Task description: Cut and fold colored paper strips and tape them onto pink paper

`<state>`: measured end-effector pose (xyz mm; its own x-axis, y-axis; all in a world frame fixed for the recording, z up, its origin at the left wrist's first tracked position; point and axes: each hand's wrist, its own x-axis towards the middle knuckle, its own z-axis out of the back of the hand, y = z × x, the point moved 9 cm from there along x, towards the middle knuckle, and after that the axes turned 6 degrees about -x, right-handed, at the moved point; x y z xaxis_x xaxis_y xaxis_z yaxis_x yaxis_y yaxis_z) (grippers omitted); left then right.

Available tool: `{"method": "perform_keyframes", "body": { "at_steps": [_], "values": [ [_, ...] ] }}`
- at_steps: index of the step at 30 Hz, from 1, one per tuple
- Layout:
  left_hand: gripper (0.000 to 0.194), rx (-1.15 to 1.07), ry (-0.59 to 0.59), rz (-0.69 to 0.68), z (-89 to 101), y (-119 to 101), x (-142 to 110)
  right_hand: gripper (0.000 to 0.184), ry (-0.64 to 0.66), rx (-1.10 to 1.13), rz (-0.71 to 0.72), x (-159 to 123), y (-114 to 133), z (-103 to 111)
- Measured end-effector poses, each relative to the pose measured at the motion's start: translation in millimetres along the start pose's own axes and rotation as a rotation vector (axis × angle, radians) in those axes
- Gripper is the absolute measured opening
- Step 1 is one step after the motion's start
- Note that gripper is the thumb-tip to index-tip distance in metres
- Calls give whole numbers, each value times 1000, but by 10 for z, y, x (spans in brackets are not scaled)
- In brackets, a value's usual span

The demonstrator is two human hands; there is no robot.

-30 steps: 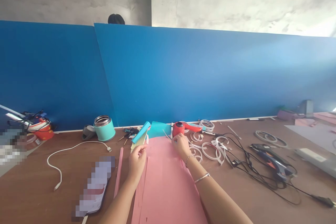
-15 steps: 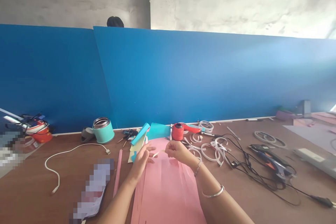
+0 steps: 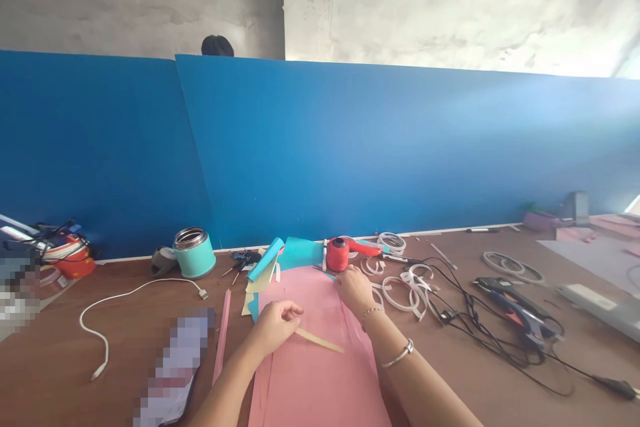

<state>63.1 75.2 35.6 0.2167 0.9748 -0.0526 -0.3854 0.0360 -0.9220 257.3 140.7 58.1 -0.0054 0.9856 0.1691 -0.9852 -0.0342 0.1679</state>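
Observation:
My left hand (image 3: 278, 325) is over the middle of the pink sheets (image 3: 320, 387), thumb and fingers pinched on one end of a thin yellowish strip (image 3: 320, 340). The strip slants down to the right, above or on the pink surface; which one I cannot tell. My right hand (image 3: 354, 285) is at the far right edge of the pink sheets, just in front of a red spool of thread (image 3: 338, 253). Its fingers point away and are mostly hidden, so what they touch does not show.
Blue and yellow papers (image 3: 302, 252) lie at the back. A turquoise cup (image 3: 195, 255), white cable (image 3: 106, 327) and blurred phone-like object (image 3: 173, 373) are left. White coils (image 3: 400, 290), black cables (image 3: 475, 320) and a glue gun (image 3: 520, 313) lie right. A blue partition (image 3: 390, 147) stands behind.
My left hand has moved a little nearer and right, and the strip now extends rightward from it. My right hand has moved away from the left hand, to the right, toward the red spool.

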Motion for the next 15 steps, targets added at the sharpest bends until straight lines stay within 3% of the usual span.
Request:
{"method": "perform_keyframes", "body": {
  "at_steps": [5, 8, 12, 15],
  "values": [
    [26, 167, 10, -83, 1, -58, -49, 22, -13, -75, 5, 135, 29, -32],
    [21, 165, -70, -147, 80, -126, -49, 20, -23, -68, 18, 171, 21, 26],
    [24, -2, -232, -173, 249, -143, -15, 17, -19, 10, 46, 66, 36, 160],
    [42, -239, -286, -73, 296, -54, 8, 16, 29, 127, 154, -133, 209, 229]
  ]
}}
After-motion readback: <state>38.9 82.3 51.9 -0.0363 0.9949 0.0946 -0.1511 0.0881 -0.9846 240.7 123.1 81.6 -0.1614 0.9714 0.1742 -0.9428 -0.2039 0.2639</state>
